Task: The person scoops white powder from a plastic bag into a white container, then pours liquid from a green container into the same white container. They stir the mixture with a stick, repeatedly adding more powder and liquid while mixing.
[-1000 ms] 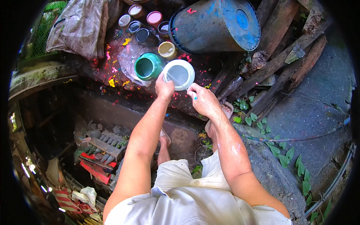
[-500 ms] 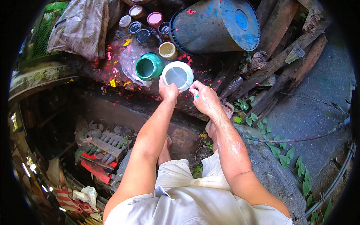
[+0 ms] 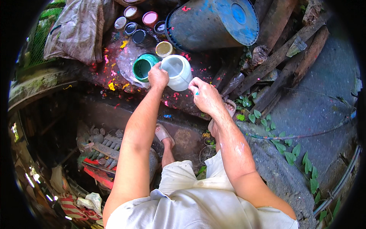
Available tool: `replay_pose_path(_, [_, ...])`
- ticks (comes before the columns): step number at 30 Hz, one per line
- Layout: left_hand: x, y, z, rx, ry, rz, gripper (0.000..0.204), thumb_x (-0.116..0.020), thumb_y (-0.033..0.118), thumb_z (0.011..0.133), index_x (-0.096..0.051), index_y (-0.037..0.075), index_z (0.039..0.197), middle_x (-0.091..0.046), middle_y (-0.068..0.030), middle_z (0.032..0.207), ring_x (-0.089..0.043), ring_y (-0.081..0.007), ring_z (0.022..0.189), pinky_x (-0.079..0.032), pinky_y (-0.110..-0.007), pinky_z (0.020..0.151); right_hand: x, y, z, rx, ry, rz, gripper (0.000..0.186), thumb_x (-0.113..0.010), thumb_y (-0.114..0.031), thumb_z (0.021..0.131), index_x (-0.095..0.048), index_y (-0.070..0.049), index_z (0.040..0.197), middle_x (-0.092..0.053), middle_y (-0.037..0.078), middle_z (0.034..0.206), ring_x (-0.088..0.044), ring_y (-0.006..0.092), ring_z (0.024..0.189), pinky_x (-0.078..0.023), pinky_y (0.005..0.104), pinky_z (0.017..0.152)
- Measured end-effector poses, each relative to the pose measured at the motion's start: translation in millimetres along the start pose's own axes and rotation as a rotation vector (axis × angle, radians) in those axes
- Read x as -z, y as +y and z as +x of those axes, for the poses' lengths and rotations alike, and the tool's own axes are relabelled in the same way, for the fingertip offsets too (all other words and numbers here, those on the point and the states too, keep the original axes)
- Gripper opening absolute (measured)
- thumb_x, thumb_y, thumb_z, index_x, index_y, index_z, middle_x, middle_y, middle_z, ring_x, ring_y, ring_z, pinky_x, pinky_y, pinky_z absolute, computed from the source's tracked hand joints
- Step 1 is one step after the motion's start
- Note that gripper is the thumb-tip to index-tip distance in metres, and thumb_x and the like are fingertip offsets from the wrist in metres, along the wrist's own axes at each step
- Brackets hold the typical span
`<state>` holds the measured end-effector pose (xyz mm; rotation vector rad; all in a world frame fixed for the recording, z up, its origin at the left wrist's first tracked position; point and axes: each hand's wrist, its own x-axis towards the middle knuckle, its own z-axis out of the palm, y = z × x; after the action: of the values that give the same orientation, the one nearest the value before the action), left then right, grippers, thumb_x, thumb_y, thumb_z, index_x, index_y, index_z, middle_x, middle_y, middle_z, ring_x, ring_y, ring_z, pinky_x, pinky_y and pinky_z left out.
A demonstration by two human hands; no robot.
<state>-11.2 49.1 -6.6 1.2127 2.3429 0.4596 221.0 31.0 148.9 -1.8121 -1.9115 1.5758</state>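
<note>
The left hand is curled partly closed on the near-left edge of a white jar, its thumb up at the rim; the hidden fingers cannot be made out. The jar lies just right of this hand, open mouth and pale side both showing; whether it touches the surface below cannot be told.

The right hand, at the jar's lower right, is nearly closed, fingers pinched together on what looks like a thin stick that runs leftward into the jar. A small teal mark shows on this hand.

Just beyond the left hand and partly behind it stands an open green jar. Farther ahead of that hand are an olive-topped pot, a pink pot and several dark ones. A blue-stained drum lies ahead of the right hand, with wooden beams off to its right. Paint flecks dot the dark ledge beneath the jars.
</note>
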Motion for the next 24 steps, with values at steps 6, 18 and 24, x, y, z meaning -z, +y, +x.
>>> replay_pose_path(6, [12, 4, 13, 0.065, -0.101, -0.016, 0.043, -0.068, 0.010, 0.095, -0.077, 0.008, 0.137, -0.079, -0.0255, 0.121, -0.078, -0.0388, 0.114, -0.058, -0.046, 0.105, -8, -3, 0, 0.049, -0.025, -0.022, 0.014, -0.061, -0.023, 0.109, -0.067, -0.013, 0.116, -0.078, 0.021, 0.102, -0.075, 0.0445, 0.103, -0.057, 0.0573, 0.087])
replay_pose_path(18, [20, -25, -67, -0.382, 0.224, -0.066, 0.034, -0.080, 0.010, 0.091, -0.073, 0.004, 0.124, -0.076, -0.0186, 0.110, -0.072, -0.0399, 0.110, -0.054, -0.049, 0.105, -23, 16, 3, -0.067, -0.072, -0.171, 0.027, -0.061, -0.025, 0.109, -0.073, -0.004, 0.122, -0.078, 0.026, 0.109, -0.075, 0.0454, 0.110, -0.058, 0.0572, 0.096])
replay_pose_path(24, [6, 21, -86, -0.436, -0.550, 0.498, 0.032, -0.081, 0.034, 0.095, -0.081, 0.003, 0.102, -0.078, -0.0261, 0.105, -0.075, -0.0425, 0.105, -0.053, -0.053, 0.103, -27, 22, 4, -0.088, -0.276, -0.258, 0.036, -0.063, -0.031, 0.109, -0.078, 0.002, 0.111, -0.077, 0.031, 0.113, -0.075, 0.0477, 0.113, -0.059, 0.0596, 0.098])
